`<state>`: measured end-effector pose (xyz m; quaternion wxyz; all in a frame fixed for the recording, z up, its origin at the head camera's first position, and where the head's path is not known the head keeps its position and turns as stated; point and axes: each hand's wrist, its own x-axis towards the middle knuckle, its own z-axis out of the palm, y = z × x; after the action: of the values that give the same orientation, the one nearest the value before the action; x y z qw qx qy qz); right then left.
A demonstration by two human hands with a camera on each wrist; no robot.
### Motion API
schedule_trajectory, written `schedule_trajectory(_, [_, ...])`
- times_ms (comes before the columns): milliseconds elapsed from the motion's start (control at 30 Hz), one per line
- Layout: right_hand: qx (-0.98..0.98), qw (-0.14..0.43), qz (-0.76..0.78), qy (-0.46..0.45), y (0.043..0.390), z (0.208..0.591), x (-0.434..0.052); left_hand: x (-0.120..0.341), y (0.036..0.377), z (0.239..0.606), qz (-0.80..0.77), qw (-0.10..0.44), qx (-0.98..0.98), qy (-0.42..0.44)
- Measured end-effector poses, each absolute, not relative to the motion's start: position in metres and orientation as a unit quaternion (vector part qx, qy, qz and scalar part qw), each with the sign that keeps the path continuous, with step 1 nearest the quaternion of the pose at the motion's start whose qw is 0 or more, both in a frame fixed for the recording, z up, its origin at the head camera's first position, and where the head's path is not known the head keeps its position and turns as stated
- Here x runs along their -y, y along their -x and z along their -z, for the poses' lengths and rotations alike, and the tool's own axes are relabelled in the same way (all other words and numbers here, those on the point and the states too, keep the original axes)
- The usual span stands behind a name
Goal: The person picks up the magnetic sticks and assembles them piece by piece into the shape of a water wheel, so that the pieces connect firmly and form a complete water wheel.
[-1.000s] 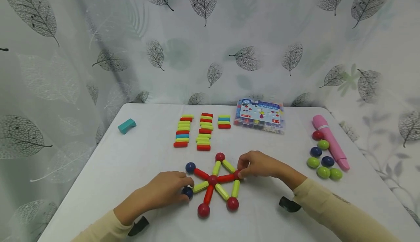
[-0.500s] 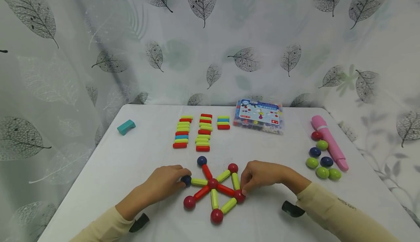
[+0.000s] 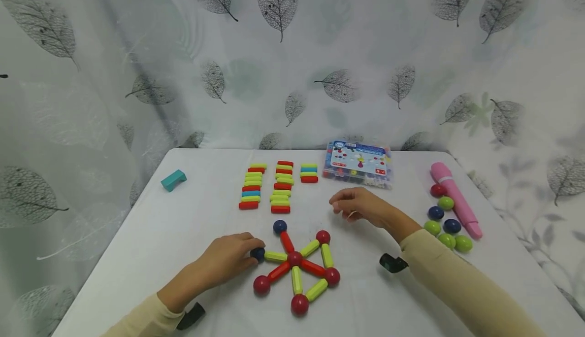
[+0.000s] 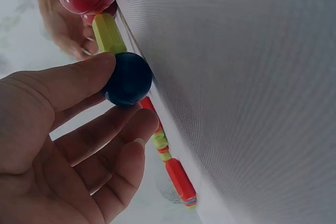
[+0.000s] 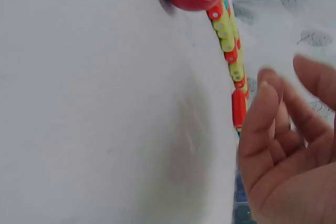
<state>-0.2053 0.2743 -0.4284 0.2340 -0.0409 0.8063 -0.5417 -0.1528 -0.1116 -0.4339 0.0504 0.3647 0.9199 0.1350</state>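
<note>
A star-shaped build of balls and rods lies on the white table, with a red centre ball [image 3: 294, 259] and red and yellow-green rods out to red and blue balls. My left hand [image 3: 230, 256] pinches the blue ball [image 4: 129, 79] at the build's left end between thumb and fingers. Off the build, my right hand [image 3: 361, 206] hovers behind and to the right, its fingers loosely bent with nothing between them. On the build's right side, yellow-green rods join the red ball [image 3: 323, 237], the right red ball [image 3: 332, 276] and the front red ball [image 3: 299, 304].
Behind the build lie stacked rows of coloured rods [image 3: 282, 186]. A clear parts box [image 3: 358, 164] stands at the back. To the right are a pink roll [image 3: 457, 200] and several loose balls [image 3: 436, 212]. A teal block [image 3: 173, 180] sits at the back left.
The build has turned clockwise, its blue ball at the upper left swinging toward the back. My right hand has let go of the right red ball and moved back, away from the build.
</note>
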Motion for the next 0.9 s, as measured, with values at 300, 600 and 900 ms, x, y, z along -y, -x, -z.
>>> schedule_trajectory(300, [-0.829,0.163,0.532,-0.062,0.246,0.44,-0.249,0.111,0.152,0.433,-0.137,0.056,-0.919,-0.365])
schedule_trajectory(600, [-0.879,0.107,0.459,-0.066,0.278,0.436,-0.223,0.112,0.154,0.435,-0.135,0.056,-0.919,-0.366])
schedule_trajectory(900, [-0.913,0.1,0.393,-0.034,0.301,0.431,-0.209,0.112,0.155,0.435,-0.139,0.057,-0.917,-0.371])
